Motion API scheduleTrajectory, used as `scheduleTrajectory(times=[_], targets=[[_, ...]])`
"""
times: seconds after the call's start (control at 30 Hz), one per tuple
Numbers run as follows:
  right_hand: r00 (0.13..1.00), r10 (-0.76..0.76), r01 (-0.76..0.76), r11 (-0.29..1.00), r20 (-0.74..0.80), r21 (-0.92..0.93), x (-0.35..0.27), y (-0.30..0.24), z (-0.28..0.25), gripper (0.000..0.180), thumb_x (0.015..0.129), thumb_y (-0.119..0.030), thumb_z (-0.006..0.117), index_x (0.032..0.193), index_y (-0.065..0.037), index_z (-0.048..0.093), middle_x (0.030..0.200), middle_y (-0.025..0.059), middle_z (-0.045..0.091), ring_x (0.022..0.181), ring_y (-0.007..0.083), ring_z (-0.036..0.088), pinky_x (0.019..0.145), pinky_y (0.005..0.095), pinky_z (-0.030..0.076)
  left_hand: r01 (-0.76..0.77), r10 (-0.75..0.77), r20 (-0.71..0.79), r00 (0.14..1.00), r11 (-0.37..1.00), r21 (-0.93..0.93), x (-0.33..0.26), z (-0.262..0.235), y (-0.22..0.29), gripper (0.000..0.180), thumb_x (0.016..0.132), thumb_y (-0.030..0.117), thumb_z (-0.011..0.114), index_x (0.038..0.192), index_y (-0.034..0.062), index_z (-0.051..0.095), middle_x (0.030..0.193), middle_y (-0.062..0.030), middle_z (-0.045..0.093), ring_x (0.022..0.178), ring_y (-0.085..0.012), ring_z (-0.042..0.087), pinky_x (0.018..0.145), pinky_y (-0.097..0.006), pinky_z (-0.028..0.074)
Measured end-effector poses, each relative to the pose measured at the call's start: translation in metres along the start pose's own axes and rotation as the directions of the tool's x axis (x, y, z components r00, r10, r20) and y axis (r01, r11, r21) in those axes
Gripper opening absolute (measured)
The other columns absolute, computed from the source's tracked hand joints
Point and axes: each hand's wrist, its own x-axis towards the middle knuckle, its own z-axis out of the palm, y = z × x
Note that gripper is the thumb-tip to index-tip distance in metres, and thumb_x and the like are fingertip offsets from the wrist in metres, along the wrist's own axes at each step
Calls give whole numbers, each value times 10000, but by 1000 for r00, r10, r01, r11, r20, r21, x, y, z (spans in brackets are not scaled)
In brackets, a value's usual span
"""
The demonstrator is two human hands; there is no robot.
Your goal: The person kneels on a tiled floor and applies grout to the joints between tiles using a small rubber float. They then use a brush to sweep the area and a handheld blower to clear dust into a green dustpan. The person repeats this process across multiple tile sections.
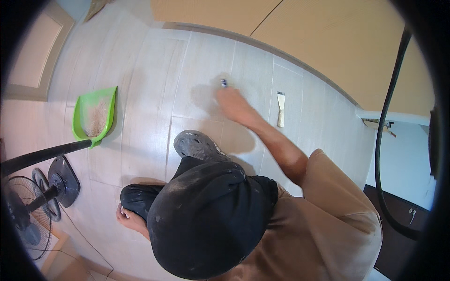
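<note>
Over the tiled floor (150,79), work close to the surface appears in hand, the next move calling for a steady grip. The right hand (233,104) grasps a small blue-and-white object (223,83), pointing forward, long axis roughly front-to-back. The left hand (132,219) is partly hidden; its hold cannot be told.

Right hand (229,103), upper centre: gripping small blue-white item (224,83). Scraper (281,112) on floor (145,93), right of centre. Green dustpan (114,110) with debris (97,122), left. Left hand (131,220), lower left.
</note>
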Motion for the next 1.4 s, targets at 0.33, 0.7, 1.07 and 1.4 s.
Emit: scheduleTrajectory(times=[0.33,0.7,1.07,1.4], targets=[[920,148,-142,989,-362,45,42,13,-39,152,834,5,590,940,65,681,931,310,676,841,475,694,772,540,582,-9,9,12,1000,999,-39,7,-6,-11,335,1004,136,514,1271,7,669,1265,-204,578,1151,-319,607,1009,-422,502],[944,-249,181,939,-215,-292,46,-97,54,232,817,33,616,1028,108,676,964,297,674,823,415,718,691,478,610,-381,310,-259,915,874,-301,161,-6,147,689,951,237,778,1493,-6,430,1424,-195,493,1268,-272,523,1040,-410,492],[955,-146,137,989,-257,-51,71,-68,22,145,835,33,561,896,92,678,863,311,674,822,477,696,744,552,571,-409,342,-236,910,836,-364,221,-3,215,785,946,346,782,1460,-85,373,1333,-246,538,1199,-279,561,1031,-389,487],[960,-122,105,991,-253,-80,127,-21,-26,132,841,35,565,878,90,679,909,353,679,859,496,703,762,554,578,-376,326,-206,923,881,-286,211,-6,227,466,1049,265,640,1289,-104,488,1016,-166,659,818,-174,598,730,-317,510]])
